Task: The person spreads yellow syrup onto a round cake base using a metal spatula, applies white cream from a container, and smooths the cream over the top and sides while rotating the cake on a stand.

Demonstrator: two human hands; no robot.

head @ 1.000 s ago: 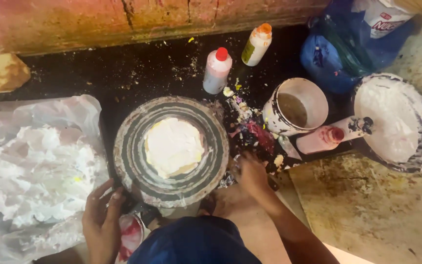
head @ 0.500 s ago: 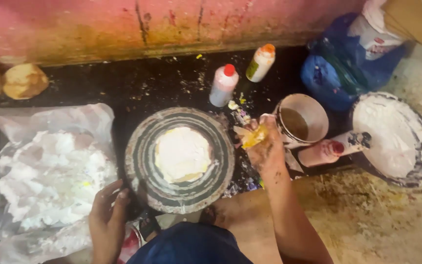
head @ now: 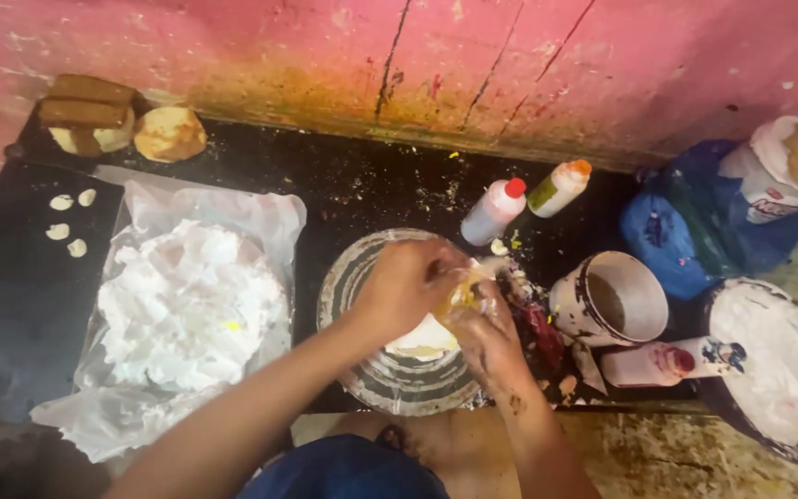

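Vs 0.5 s ago: left hand (head: 404,286) moved up from frame bottom, now over turntable (head: 362,370) centre, fingers curled; right hand (head: 482,323) meets it, both gripping small yellowish piping bag (head: 462,298) above white cake (head: 422,337). Cream heap on plastic sheet (head: 187,305) centre-left. Cup (head: 611,300), bottles crowd right edge; free dark surface (head: 11,305) far left.

Round grey metal turntable (head: 390,383): dull, ringed, smeared. Black counter (head: 362,185): matt, speckled with crumbs. Clear plastic sheet (head: 154,217): thin, crinkled, glossy, carrying soft white cream (head: 187,305). White plastic squeeze bottles (head: 494,211): smooth. Pink wall (head: 417,55): rough, cracked, stained. Beige floor (head: 658,457): worn, blotched.
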